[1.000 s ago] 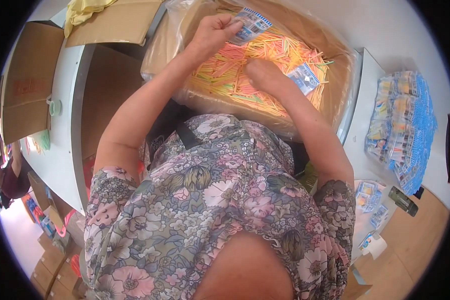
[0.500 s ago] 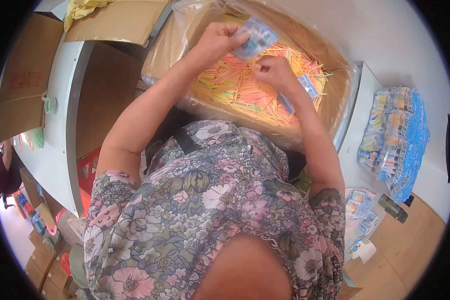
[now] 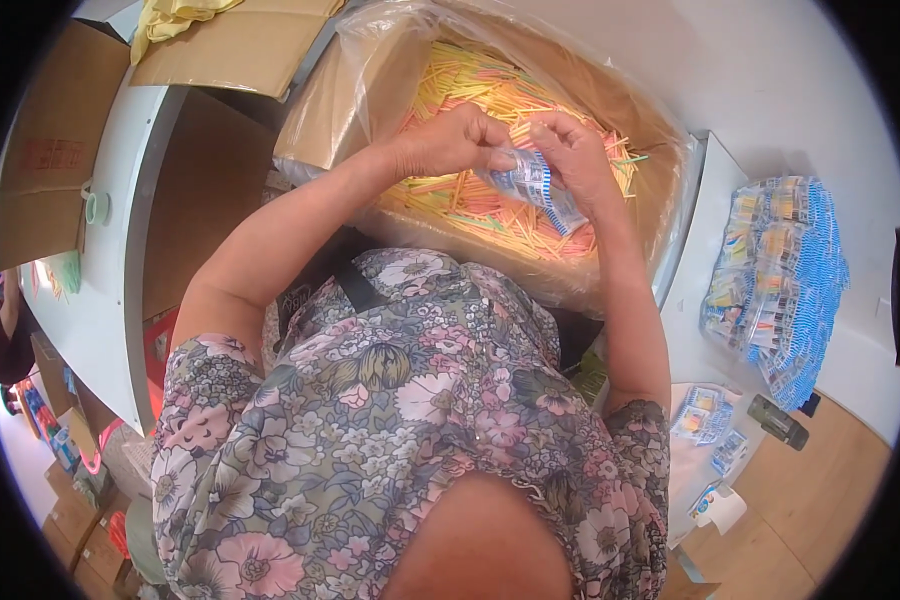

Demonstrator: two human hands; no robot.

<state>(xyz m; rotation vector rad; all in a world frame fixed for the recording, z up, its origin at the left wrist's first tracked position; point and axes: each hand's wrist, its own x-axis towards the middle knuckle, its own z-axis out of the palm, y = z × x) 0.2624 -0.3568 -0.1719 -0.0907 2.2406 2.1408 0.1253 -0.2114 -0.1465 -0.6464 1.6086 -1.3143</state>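
Observation:
A large carton (image 3: 340, 95) lined with clear plastic stands before me, filled with thin sticks (image 3: 470, 75) in yellow, pink, orange and green. Over the heap my left hand (image 3: 460, 142) pinches a small clear packet (image 3: 520, 178) with blue print and a blue-striped edge. My right hand (image 3: 575, 158) is close against the packet's far side, fingers bent together around what look like a few of the sticks; its palm is hidden. A striped edge shows below the right hand, but I cannot tell whether it belongs to the held packet or another one.
On the white surface to the right lies a big pile of similar packets (image 3: 775, 280). Nearer me are a few loose packets (image 3: 705, 412) and a dark green object (image 3: 778, 422). At left stand a white panel (image 3: 110, 250) with a green cup (image 3: 97, 207) and cardboard boxes (image 3: 45, 150).
My left hand has come down and nearer with the packet. My right hand has risen beside it, and the two hands now meet over the sticks.

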